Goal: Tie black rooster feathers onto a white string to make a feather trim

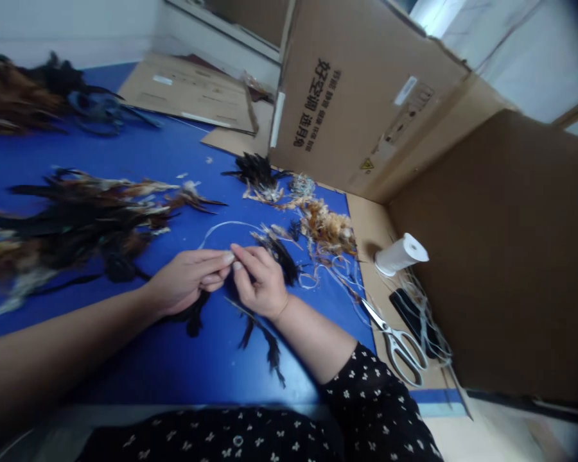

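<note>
My left hand (198, 277) and my right hand (261, 277) meet above the blue table, fingertips pinched together and touching. A thin white string (234, 222) arches up from behind my left hand toward the loose feathers on the right. What lies between the fingertips of my right hand is too small to make out. Dark feathers (192, 317) show below my left hand; whether it holds them I cannot tell. Under my right hand a slim dark feather (272, 353) points toward me. A small bundle of dark feathers (280, 255) lies just behind my right wrist.
Brown and black feathers (87, 224) spread over the left of the blue table (173, 157). Fluffy tan feathers (325, 224) lie at right. Scissors (399, 346), a white spool (402, 255) and a black phone-like object (414, 321) rest on cardboard. A large cardboard box (356, 96) stands behind.
</note>
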Motion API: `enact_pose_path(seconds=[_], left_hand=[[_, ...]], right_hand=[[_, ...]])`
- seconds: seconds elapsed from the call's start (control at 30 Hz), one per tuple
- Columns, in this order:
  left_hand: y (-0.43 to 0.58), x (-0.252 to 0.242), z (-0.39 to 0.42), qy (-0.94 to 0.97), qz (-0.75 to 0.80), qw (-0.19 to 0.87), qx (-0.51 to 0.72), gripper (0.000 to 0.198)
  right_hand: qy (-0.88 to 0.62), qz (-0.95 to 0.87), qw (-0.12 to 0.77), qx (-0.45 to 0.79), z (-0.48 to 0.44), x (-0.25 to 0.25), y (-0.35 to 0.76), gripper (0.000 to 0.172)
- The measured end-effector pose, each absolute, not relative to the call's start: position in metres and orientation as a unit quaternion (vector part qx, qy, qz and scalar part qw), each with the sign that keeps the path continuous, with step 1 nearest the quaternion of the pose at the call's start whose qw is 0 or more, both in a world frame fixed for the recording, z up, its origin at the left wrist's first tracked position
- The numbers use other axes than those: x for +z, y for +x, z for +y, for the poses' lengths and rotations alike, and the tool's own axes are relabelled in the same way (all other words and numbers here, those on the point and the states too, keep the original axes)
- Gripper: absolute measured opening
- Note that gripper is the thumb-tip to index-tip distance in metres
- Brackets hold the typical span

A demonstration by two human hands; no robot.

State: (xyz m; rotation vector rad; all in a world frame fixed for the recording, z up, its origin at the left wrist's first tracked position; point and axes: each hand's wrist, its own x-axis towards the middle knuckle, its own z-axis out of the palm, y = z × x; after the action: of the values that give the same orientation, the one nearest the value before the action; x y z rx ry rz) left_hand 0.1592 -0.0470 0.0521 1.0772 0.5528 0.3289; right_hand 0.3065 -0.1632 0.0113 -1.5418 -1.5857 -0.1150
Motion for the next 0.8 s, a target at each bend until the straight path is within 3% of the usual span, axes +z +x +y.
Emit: enact_pose_path(seconds=[0.17,0.37,0.47,0.5,0.63,0.73,0.8], left_hand=[[0.163,0.043,-0.046,0.476,0.200,0.840,0.166,0.050],[0.165,0.045,-0.031,0.432,0.126,0.872,0.193,0.040],[0.159,0.052,-0.024,0.415,0.132,0.869,0.234,0.031],[0.157,0.054,-0.022,0.407,0.132,0.868,0.250,0.026],[0.153,0.061,-0.013,0.390,0.113,0.859,0.313,0.013],[0.154,0.060,-0.008,0.396,0.106,0.847,0.340,0.020],[0.156,0.057,-0.007,0.399,0.107,0.844,0.342,0.025]], right_hand=[[-0.577,-0.634,0.513,-0.033,-0.163,0.023,0.310,0.036],[-0.587,-0.599,0.544,-0.013,-0.159,0.059,0.344,0.034],[-0.605,-0.635,0.479,0.025,-0.165,0.076,0.354,0.011],[-0.597,-0.661,0.453,0.051,-0.169,0.079,0.353,0.011],[-0.585,-0.744,0.284,0.154,-0.186,0.066,0.335,0.029],[-0.639,-0.745,0.119,0.154,-0.197,0.047,0.321,0.031],[-0.653,-0.739,0.095,0.136,-0.202,0.038,0.318,0.031]])
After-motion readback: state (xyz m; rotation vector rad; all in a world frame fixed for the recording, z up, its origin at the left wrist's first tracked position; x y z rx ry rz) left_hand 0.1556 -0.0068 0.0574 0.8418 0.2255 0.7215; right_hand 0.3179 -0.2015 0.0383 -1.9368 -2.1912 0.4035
